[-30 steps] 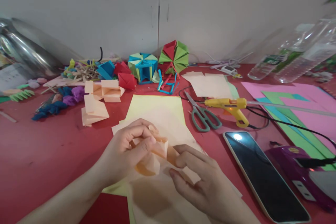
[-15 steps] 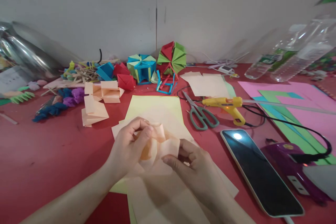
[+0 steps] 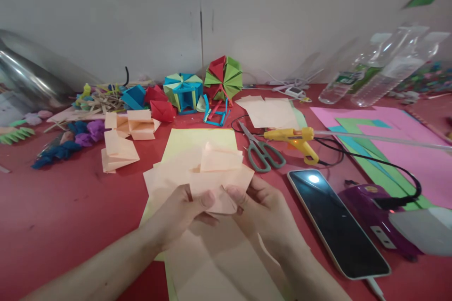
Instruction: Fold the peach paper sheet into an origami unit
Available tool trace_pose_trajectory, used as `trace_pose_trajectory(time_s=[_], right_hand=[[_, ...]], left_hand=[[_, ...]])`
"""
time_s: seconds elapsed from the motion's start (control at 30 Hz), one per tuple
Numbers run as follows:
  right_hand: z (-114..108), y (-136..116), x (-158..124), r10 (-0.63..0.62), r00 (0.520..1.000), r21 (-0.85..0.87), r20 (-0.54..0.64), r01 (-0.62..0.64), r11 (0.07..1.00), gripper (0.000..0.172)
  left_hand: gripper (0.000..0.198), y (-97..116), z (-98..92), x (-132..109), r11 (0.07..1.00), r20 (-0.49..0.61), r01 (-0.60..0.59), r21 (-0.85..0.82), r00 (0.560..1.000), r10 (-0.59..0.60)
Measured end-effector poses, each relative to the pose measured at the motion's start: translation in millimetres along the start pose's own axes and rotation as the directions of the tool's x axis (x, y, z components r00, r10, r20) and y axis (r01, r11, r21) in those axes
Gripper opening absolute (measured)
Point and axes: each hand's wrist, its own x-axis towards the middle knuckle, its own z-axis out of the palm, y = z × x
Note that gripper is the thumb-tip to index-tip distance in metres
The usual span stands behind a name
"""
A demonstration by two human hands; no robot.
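A folded peach paper piece is held between both hands over stacked peach sheets and a yellow sheet. My left hand pinches its lower left part, thumb on top and fingers underneath. At its lower right, my right hand grips the edge, with the thumb near a small fold. A raised flap stands at the piece's upper end. Similar folded peach pieces lie to the left on the red table.
Grey-handled scissors, a yellow glue gun with its cable and a phone lie right of the hands. Paper models, a metal flask and plastic bottles line the back. Colored sheets lie at right.
The folded paper has been turned and flattened, showing a broad face with a flap on top. My left hand has moved lower, its thumb now on the paper. The view has shifted slightly right.
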Motion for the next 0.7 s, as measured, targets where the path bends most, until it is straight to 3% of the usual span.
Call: trace_pose_trajectory(time_s=[0.1, 0.2, 0.7], right_hand=[[-3.0, 3.2, -0.3, 0.065, 0.995, 0.007, 0.073, -0.066, 0.998, 0.02], [-4.7, 4.8, -0.5, 0.134, 0.988, -0.083, 0.07, -0.129, 0.988, 0.021], [-5.2, 0.9, -2.6, 0.107, 0.981, -0.358, 0.163, -0.042, 0.933, 0.03]], left_hand=[[0.028, -3.9, 1.7, 1.8, 1.0, -0.138, -0.007, -0.016, 0.99, 0.005], [0.022, -4.8, 1.1, 3.0, 0.994, -0.23, -0.04, -0.101, 0.973, 0.016], [0.028, -8.8, 6.2, 0.5, 0.999, -0.171, -0.031, -0.016, 0.985, 0.028]])
